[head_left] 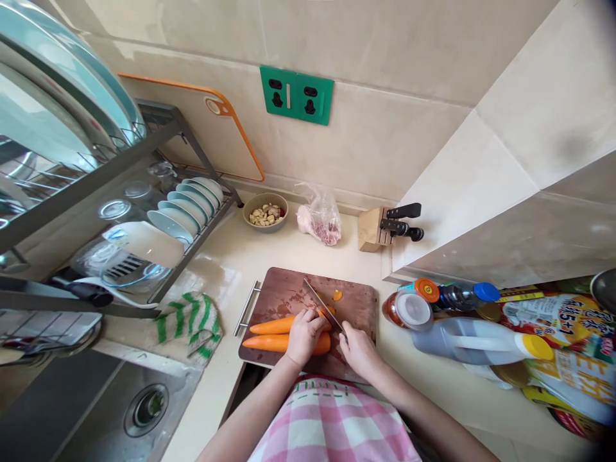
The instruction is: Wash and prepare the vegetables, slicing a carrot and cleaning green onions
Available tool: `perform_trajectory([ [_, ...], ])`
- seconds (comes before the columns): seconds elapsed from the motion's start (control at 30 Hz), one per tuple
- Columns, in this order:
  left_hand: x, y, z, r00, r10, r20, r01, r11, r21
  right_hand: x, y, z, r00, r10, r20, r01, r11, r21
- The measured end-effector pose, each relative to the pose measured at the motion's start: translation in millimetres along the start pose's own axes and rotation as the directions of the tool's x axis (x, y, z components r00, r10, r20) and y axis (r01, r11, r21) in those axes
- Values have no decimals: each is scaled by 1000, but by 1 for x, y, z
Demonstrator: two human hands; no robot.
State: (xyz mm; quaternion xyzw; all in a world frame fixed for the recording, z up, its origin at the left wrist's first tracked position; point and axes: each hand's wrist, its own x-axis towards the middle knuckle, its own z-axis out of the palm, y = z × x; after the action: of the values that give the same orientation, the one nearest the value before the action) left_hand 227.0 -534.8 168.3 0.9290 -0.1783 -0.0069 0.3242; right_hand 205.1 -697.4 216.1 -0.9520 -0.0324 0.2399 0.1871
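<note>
Carrots (272,342) point lengthwise leftward, left grip (305,333) seemingly pinning them, right grip (357,348) clasping knife (323,305).

The carrots (264,343) are orange, the board (283,292) brown, the apron (332,423) checked pink and white.

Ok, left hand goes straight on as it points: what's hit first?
Likely the long, silver metal knife blade, slanting just beyond the left hand; exact gap unclear from this view.

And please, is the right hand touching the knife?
Touching. The head view shows the right hand closed around the near end of the knife.
</note>
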Motion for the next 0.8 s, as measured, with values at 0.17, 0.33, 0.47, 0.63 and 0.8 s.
perform_trajectory([
  [0.17,0,0,-1,1000,-2,-12,2,1000,19,-16,5,-11,999,-50,-14,51,997,63],
  [0.33,0,1,-1,1000,12,-18,-12,1000,28,-12,1,-7,1000,-18,13,17,999,27],
  [0.47,-1,-1,0,999,24,-25,-23,999,30,2,0,2,1000,-7,5,8,1000,-25],
  [0.63,-2,-1,-2,1000,18,-14,-18,1000,6,-6,7,-3,998,-58,-25,58,998,30],
  [0.8,-1,0,-4,1000,11,-20,-11,1000,5,-16,6,-9,998,-61,-7,61,996,60],
])
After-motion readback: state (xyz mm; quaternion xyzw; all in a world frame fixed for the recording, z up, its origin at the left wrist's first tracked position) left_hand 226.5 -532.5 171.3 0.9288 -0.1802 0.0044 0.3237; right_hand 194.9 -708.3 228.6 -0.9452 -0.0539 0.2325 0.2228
